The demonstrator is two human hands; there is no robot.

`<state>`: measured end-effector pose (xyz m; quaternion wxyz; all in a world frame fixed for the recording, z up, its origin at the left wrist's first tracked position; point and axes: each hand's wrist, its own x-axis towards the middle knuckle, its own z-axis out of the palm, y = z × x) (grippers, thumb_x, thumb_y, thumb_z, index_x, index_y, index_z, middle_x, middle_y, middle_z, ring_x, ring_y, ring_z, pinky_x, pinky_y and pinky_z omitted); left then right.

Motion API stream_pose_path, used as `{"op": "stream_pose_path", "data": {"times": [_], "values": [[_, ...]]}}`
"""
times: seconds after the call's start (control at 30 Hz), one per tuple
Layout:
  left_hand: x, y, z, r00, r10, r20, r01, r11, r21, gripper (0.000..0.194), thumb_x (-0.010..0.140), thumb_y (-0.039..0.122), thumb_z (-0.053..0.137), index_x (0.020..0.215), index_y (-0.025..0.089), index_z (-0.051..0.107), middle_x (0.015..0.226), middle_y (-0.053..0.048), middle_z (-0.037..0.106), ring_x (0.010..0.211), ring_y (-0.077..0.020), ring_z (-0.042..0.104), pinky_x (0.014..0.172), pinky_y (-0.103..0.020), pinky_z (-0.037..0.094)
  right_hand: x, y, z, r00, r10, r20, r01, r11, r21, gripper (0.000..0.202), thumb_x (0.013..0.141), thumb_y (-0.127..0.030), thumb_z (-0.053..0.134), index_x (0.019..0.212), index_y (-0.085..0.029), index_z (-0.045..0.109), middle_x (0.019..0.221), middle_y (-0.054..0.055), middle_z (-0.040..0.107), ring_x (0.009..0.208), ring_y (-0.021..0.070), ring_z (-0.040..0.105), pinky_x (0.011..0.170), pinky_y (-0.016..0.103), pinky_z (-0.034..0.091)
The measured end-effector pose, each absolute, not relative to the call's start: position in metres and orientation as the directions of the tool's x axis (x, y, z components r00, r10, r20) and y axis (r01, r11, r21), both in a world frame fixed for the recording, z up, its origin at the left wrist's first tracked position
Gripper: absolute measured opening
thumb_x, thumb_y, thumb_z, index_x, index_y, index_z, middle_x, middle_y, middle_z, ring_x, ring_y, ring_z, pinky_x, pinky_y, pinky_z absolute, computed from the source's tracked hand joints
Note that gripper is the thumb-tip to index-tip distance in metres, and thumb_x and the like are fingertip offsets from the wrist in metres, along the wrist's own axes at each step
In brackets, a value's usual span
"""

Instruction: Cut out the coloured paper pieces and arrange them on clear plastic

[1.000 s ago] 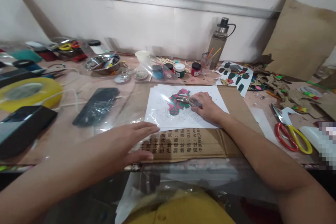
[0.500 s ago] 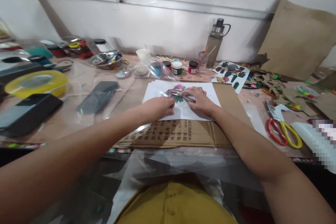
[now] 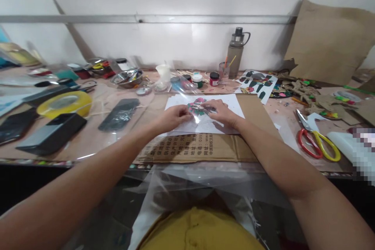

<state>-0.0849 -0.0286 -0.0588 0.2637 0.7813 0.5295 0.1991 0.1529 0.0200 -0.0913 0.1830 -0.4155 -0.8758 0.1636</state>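
White paper sheets [image 3: 236, 105] lie on a flat piece of brown cardboard [image 3: 224, 150]. On the top sheet is a pink and green design [image 3: 199, 101], partly covered by my hands. My right hand [image 3: 221, 111] is closed around a metal tool [image 3: 206, 110], perhaps scissors or tweezers, over the design. My left hand [image 3: 176, 118] has its fingertips pressed together at the design's left side; what they pinch is too small to make out. A clear plastic sheet [image 3: 187, 86] lies around the left hand and over the design, shining with reflections.
Scissors with red and yellow handles [image 3: 313, 144] lie right. A phone [image 3: 119, 114], a yellow tape roll [image 3: 64, 104] and a metal bowl [image 3: 127, 79] are left. Behind stand paint jars [image 3: 214, 79], a cup with sticks [image 3: 224, 73] and a bottle [image 3: 235, 54]. A patterned sheet [image 3: 258, 84] lies back right.
The head view has turned slightly left and levelled. My left hand has shifted a little, its fingers still together. My right hand keeps the metal tool at the design.
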Motion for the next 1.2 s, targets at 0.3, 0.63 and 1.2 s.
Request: {"op": "stream_pose_path", "data": {"times": [0.3, 0.63, 1.2], "values": [[-0.088, -0.038, -0.079, 0.158, 0.969, 0.189, 0.5, -0.244, 0.831, 0.024, 0.084, 0.045, 0.057, 0.075, 0.024, 0.049, 0.1, -0.008, 0.074, 0.094, -0.025, 0.067, 0.082, -0.037, 0.048, 0.14, 0.013, -0.091, -0.475, 0.856, 0.202, 0.609, 0.486, -0.626, 0.03, 0.091, -0.039, 0.059, 0.115, -0.027, 0.073, 0.126, 0.006, 0.067, 0.12, 0.0306, 0.052, 0.105, 0.05, 0.036], [-0.089, -0.045, -0.079, 0.06, 0.97, 0.235, 0.405, -0.239, 0.882, 0.016, 0.088, 0.039, 0.056, 0.081, 0.025, 0.053, 0.098, -0.005, 0.074, 0.088, -0.0223, 0.065, 0.079, -0.035, 0.049, 0.132, 0.02, -0.097, -0.358, 0.91, 0.209, 0.601, 0.397, -0.694, 0.027, 0.09, -0.038, 0.059, 0.081, -0.018, 0.075, 0.094, 0.005, 0.074, 0.09, 0.0204, 0.064, 0.082, 0.033, 0.043], [-0.095, -0.054, -0.085, -0.011, 0.981, 0.192, 0.669, -0.135, 0.731, 0.018, 0.091, 0.042, 0.05, 0.084, 0.026, 0.046, 0.076, -0.002, 0.06, 0.072, -0.022, 0.059, 0.069, -0.036, 0.045, 0.131, 0.012, -0.094, -0.274, 0.937, 0.215, 0.534, 0.334, -0.777, 0.032, 0.088, -0.039, 0.051, 0.068, -0.019, 0.064, 0.072, 0.003, 0.068, 0.074, 0.0189, 0.06, 0.074, 0.031, 0.044]]}}
